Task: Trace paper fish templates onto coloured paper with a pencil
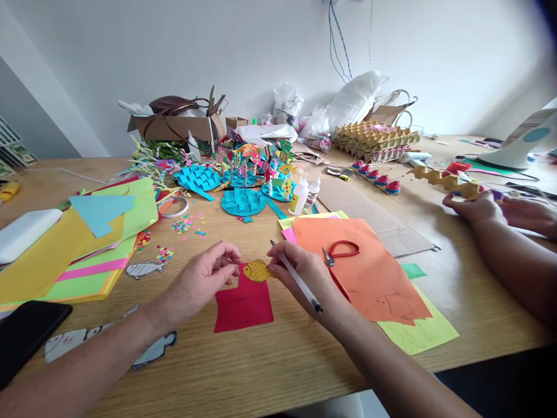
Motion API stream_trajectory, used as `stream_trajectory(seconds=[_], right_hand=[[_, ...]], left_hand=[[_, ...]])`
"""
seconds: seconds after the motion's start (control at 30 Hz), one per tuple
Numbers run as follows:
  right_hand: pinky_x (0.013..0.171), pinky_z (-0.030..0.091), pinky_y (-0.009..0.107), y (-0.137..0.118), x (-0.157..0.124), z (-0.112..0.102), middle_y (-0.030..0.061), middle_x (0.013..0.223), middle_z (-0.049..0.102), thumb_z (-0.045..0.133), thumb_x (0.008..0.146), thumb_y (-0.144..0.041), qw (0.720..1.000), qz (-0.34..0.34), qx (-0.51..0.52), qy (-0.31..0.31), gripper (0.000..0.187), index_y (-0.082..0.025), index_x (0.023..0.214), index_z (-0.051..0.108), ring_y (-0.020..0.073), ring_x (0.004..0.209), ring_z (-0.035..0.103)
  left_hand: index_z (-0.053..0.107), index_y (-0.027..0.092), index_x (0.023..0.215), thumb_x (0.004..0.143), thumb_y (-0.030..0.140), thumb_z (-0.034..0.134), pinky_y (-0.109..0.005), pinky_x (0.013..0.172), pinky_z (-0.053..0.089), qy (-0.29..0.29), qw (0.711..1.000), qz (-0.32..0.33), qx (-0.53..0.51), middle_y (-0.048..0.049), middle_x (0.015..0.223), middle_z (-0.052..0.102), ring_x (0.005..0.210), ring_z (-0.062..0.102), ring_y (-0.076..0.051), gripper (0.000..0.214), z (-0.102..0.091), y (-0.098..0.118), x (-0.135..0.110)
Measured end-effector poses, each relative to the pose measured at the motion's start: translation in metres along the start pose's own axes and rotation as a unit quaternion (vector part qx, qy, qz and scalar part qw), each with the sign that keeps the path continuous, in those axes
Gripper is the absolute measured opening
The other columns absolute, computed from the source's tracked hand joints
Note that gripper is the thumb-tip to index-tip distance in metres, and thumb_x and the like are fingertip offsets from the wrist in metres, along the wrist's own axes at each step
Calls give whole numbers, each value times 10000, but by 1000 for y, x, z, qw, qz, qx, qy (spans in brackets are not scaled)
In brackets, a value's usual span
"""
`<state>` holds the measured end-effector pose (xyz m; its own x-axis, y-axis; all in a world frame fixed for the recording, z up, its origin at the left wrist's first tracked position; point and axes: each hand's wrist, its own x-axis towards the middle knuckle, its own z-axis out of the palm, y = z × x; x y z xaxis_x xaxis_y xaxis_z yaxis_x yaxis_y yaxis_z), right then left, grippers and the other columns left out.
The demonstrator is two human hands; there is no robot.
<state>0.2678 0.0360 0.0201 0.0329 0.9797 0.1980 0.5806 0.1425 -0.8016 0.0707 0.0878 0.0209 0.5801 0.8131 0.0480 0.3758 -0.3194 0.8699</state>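
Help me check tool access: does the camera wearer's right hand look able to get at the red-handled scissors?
Probably yes: the red-handled scissors lie on the orange paper close beside the right hand, with nothing seen covering them. The pen in its grip would likely need shifting.

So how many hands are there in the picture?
4: the wearer's left hand by the yellow paper fish, right hand holding a ballpoint pen, and a co-worker's near hand and far hand at the egg-carton strip, far right.

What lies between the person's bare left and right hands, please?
The head view shows a yellow, black-dotted paper fish, its tail at the right hand, and part of a red paper sheet.
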Motion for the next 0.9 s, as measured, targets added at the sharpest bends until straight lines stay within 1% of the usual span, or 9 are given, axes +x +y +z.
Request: stream_trajectory(seconds=[0.07,0.17,0.27,0.33,0.4,0.5,0.6,0.77,0.9], right_hand=[[536,398,184,3,6,-2,-40,623,605,570,751,-82,999,10,-26,-25,117,-177,817,589,105,566,543],[511,364,175,8,10,0,-46,605,584,571,758,-66,994,8,-77,-77,118,-168,811,599,98,555,517],[503,341,178,12,11,5,-38,625,588,569,769,-65,987,-10,-116,-114,115,-162,820,605,95,554,500],[502,331,183,14,13,8,-40,613,581,572,771,-66,984,-18,-123,-124,124,-160,840,613,94,540,488],[500,319,187,17,16,10,-43,597,571,571,774,-68,983,-28,-126,-130,138,-164,858,623,93,529,477],[498,305,195,22,19,13,-39,598,572,578,773,-74,981,-41,-134,-134,144,-172,864,635,98,529,475],[507,310,199,25,20,15,-27,618,589,576,780,-77,981,-46,-140,-126,139,-173,860,637,105,543,493],[520,324,200,23,20,18,-17,631,596,574,771,-54,983,-38,-148,-103,141,-168,839,621,113,565,507],[524,335,198,18,19,19,-13,642,602,575,752,-26,983,-28,-151,-97,164,-169,827,609,118,578,523]], left_hand=[[526,196,814,795,150,373,-248,623,485,9,994,24,103,3,724,593,689,584,-144,161,-7,-5,-2],[582,204,785,758,65,338,-253,672,489,-47,975,77,205,-3,762,632,718,596,-145,282,-10,-15,-11],[637,208,907,763,15,321,-262,760,503,-97,956,144,238,-28,917,661,864,610,-160,397,-4,-20,-21],[645,207,988,786,10,326,-279,807,507,-111,942,179,260,-41,992,657,925,597,-171,426,1,-20,-25],[639,204,1034,814,18,338,-298,817,516,-119,929,200,287,-52,1033,651,934,590,-183,417,5,-20,-28],[633,185,1054,850,36,349,-333,801,533,-122,913,215,326,-76,1058,642,925,580,-207,380,9,-21,-30],[618,190,1102,849,34,351,-348,825,532,-113,907,220,342,-75,1082,634,950,566,-212,400,10,-25,-33],[585,203,1181,809,6,329,-341,876,523,-85,914,225,327,-69,1154,616,1025,558,-202,493,10,-34,-35],[561,202,1216,790,3,313,-340,922,506,-71,925,210,309,-66,1227,584,1095,550,-190,532,11,-35,-30]])
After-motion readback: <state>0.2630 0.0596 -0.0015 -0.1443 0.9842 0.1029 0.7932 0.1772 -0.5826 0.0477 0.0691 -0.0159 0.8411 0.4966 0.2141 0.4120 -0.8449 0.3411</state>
